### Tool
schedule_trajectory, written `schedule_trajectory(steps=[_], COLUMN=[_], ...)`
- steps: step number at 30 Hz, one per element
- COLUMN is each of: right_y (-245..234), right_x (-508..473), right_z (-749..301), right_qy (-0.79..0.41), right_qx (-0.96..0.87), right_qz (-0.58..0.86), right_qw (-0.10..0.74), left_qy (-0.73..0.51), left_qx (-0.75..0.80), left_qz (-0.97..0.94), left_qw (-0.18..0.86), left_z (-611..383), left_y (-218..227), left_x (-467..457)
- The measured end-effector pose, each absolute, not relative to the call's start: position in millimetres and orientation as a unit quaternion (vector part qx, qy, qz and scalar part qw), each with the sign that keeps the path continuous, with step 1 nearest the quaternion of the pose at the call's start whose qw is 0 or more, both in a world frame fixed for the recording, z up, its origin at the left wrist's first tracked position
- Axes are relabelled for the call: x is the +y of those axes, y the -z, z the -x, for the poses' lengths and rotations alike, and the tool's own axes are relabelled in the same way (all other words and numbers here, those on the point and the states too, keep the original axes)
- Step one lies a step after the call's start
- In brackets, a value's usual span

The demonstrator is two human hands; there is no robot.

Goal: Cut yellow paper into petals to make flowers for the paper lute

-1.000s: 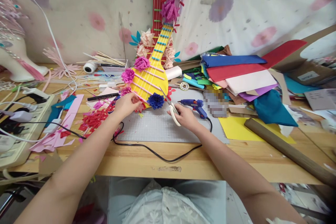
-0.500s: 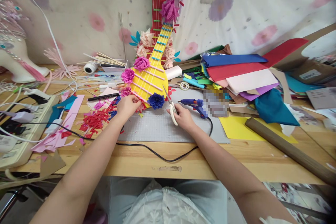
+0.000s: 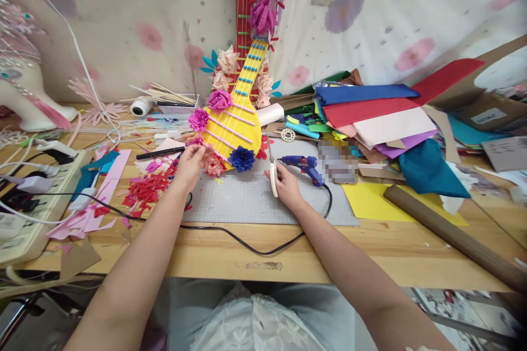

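1. The right hand (image 3: 289, 185) grips white-handled scissors (image 3: 273, 176), tips pointing away.
2. The left hand (image 3: 190, 167) has fingertips close together (I can't tell if they pinch anything) by a pink flower (image 3: 214, 165).
3. The yellow lute (image 3: 252, 113) is just past both hands.
4. A blue glue gun (image 3: 303, 163) lies near the scissors.

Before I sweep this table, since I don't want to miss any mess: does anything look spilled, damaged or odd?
Yes: red scraps lie strewn left of the mat, not gathered up. A black cord trails slack across the table, and a patch on its front edge looks worn or stained.
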State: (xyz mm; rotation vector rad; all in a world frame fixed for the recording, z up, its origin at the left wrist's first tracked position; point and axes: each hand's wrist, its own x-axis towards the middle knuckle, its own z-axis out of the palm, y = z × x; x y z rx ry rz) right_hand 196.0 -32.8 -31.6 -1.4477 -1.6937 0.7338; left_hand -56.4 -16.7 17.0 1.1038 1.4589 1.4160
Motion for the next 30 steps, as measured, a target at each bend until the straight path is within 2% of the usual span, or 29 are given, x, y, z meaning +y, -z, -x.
schedule_trajectory(steps=[3,7,11,17,23,30], right_y=[31.0,29.7,29.5,28.5,30.6,32.7], right_x=[-33.0,-33.0,-33.2,-33.9,-33.0,-32.7], right_z=[-196.2,-196.4,-196.4,-196.5,-197.4,-197.3], right_qy=[-0.299,-0.3,-0.306,-0.312,-0.306,-0.308], right_qx=[-0.662,-0.662,-0.66,-0.658,-0.664,-0.662], right_qz=[0.567,0.567,0.57,0.567,0.567,0.558], right_qw=[0.388,0.387,0.382,0.384,0.379,0.395], left_qy=[-0.529,-0.386,-0.253,-0.178,-0.195,-0.388], left_qx=[0.628,0.696,0.732,0.744,0.747,0.707], left_qz=[-0.467,-0.58,-0.624,-0.643,-0.633,-0.573], left_qw=[0.327,0.175,0.107,0.039,0.058,0.146], left_z=[62.8,69.2,62.8,48.0,48.6,68.0], left_y=[-13.8,-9.9,-17.9,-28.8,-28.5,-18.1], left_x=[-16.0,-16.7,-20.9,-21.9,-22.1,-12.3])
